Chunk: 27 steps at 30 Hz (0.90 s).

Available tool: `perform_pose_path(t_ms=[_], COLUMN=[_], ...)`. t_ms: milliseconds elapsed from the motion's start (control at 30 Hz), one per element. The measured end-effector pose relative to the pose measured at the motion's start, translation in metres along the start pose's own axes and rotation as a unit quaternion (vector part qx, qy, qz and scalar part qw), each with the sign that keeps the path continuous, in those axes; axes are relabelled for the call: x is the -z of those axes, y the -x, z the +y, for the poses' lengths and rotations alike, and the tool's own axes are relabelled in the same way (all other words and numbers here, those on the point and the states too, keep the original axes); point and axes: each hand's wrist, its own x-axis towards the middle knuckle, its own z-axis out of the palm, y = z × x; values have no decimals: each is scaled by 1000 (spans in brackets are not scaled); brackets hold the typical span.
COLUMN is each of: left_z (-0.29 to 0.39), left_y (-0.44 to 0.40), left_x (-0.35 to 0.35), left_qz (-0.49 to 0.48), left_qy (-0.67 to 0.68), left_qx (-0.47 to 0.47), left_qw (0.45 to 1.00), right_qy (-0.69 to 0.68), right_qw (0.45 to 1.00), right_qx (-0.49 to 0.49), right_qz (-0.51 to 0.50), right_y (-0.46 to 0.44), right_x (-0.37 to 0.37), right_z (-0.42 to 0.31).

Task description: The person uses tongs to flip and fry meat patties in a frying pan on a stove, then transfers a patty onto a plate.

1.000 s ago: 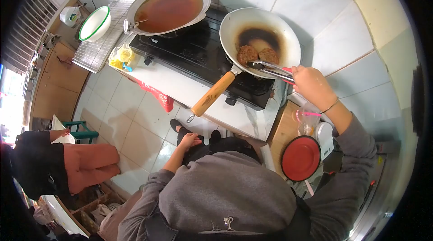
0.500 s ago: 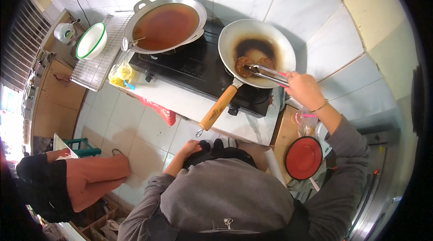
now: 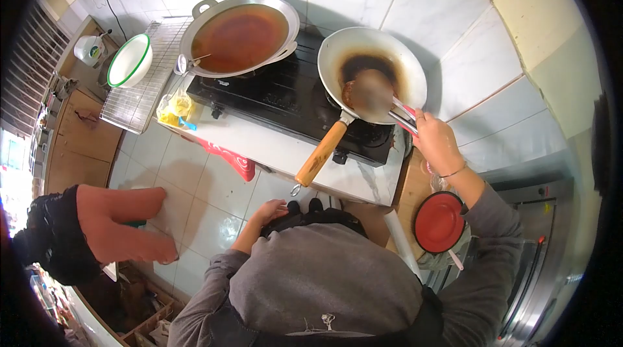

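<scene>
The stove (image 3: 272,103) spans the counter, with two vessels on it. The wok (image 3: 294,21), the wider of them, holds a reddish-brown liquid, and no hand is at it.

The pan (image 3: 407,71) sits on the nearer right burner, its wooden handle (image 3: 322,152) sticking out over the counter edge. Its bottom is stained dark brown, which suggests that a good part of the frying is done.

The tongs (image 3: 403,121) reach over the pan's near rim from the right. Their tips are lost in the blur, so how they grip cannot be told.

The right hand (image 3: 436,142) is closed around the tongs, fingers and thumb pinching the two arms. The left hand (image 3: 268,210) hangs in front of the waist, well apart from the stove, its fingers loosely stretched out with nothing visible in them.

One patty (image 3: 373,95), smeared by motion, appears to be lifted at the ends of the tongs, over the pan. A second patty (image 3: 348,95) shows only as a browned edge beside it, down in the pan. Both being in or over the pan, the cooking looks advanced but unfinished. The underside of neither can be judged.
</scene>
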Motion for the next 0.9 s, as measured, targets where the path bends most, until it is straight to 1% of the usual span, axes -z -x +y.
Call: perform_pose_path(t_ms=[33, 233, 333, 367, 433, 467, 567, 633, 733, 767, 867, 900], left_z=[2, 1, -3, -3, 1, 2, -1, -4, -8, -8, 1, 1], left_y=[2, -7, -15, -18, -9, -6, -19, -19, -19, -20, -6, -8], left_x=[-3, 2, 6, 6, 4, 3, 5, 6, 10, 10, 4, 4], left_qz=[1, 13, 10, 8, -15, -26, 9, 5, 11, 14, -7, 10], left_qy=[-1, -22, -47, -57, -133, -170, -39, -31, -28, -30, -144, -86], left_qx=[-1, 19, 19, 18, -32, -57, 11, 3, 4, 5, -15, 10], left_qw=[1000, 999, 999, 998, 990, 984, 999, 1000, 1000, 999, 990, 996], right_qy=[3, 37, 63, 65, 66, 56, 26, 7, 36, 35, 37, 40], right_qw=[999, 998, 998, 998, 998, 998, 999, 999, 998, 998, 998, 998], right_qx=[-2, -28, 5, 6, 11, 16, 28, 30, 41, 43, 51, 52], right_qz=[35, -37, -6, -9, -16, -5, 26, 33, -11, -8, 1, 2], right_y=[0, 0, 4, 4, 4, 4, 3, 6, 13, 13, 14, 13], right_x=[0, -20, -20, -20, -20, -19, -5, 8, 5, 5, 4, 3], right_z=[-3, -11, -12, -13, -15, -13, -8, -6, -6, -5, -5, -5])
